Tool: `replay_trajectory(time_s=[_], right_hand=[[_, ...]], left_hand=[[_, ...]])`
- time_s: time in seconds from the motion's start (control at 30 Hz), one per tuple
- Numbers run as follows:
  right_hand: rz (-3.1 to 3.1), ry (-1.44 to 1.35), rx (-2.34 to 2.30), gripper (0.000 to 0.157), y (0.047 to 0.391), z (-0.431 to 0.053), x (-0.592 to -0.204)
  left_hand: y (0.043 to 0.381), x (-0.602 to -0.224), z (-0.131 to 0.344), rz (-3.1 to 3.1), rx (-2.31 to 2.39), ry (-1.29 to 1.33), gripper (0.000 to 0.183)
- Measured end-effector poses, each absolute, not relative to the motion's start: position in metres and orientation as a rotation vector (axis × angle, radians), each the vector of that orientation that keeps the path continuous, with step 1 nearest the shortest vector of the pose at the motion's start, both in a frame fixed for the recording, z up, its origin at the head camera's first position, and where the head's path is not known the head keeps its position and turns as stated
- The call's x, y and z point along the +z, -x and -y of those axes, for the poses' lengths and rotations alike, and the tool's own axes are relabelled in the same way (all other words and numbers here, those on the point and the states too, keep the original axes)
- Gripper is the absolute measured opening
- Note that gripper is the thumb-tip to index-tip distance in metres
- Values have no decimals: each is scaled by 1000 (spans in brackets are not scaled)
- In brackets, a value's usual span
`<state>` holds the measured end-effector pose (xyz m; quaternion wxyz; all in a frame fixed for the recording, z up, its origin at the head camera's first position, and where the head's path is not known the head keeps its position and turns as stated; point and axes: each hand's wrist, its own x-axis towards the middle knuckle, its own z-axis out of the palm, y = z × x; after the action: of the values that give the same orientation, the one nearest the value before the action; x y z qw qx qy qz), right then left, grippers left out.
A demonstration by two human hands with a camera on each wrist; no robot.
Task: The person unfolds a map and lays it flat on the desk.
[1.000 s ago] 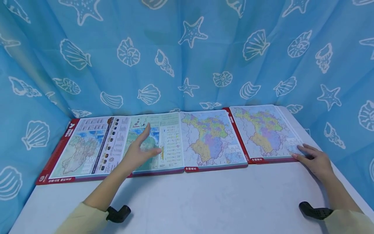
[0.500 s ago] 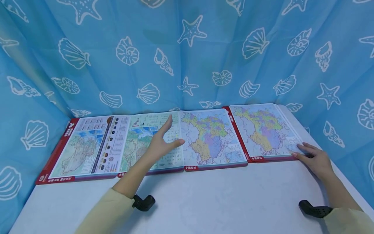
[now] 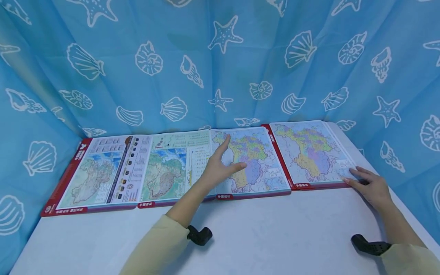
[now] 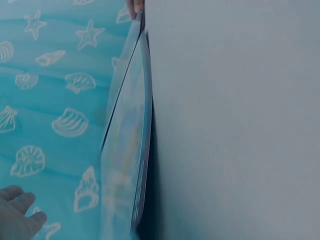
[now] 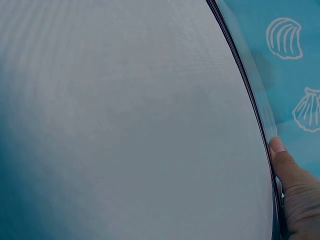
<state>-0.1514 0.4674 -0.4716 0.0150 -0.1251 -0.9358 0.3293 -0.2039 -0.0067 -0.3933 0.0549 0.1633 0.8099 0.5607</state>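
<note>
My left hand (image 3: 218, 170) is over the third map panel (image 3: 245, 168) from the left, thumb and index finger spread wide, holding nothing. In the left wrist view, the fingers of this hand (image 4: 20, 212) show at the lower left, apart from the map panels (image 4: 125, 135). My right hand (image 3: 372, 189) rests at the near right corner of the rightmost map panel (image 3: 306, 152), fingertips and thumb on its edge. The right wrist view shows the right thumb (image 5: 282, 160) lying along the dark panel edge. The panels lie flat in a row, with red labels along the front.
Two more panels, a map with a side column (image 3: 93, 172) and a green map (image 3: 165, 172), lie to the left. The white table (image 3: 258, 233) stretches in front. Behind hangs a blue curtain (image 3: 240, 68) with shells and starfish. A black wrist mount (image 3: 200, 235) sits on each forearm.
My left hand has moved right, from over the green map panel to over the third panel, staying spread. My right hand has stayed at the corner of the rightmost panel.
</note>
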Motion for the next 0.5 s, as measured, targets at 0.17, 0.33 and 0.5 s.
replay_trajectory(time_s=[0.17, 0.33, 0.5], right_hand=[[2908, 380, 1033, 75, 150, -467, -472], [2905, 383, 1042, 75, 150, -467, -472], [2901, 370, 1037, 73, 151, -467, -474]], left_hand=[[204, -398, -16, -2439, 1702, -464, 96], [203, -407, -37, -2487, 1621, -480, 99], [203, -419, -59, -2548, 1500, -551, 100]])
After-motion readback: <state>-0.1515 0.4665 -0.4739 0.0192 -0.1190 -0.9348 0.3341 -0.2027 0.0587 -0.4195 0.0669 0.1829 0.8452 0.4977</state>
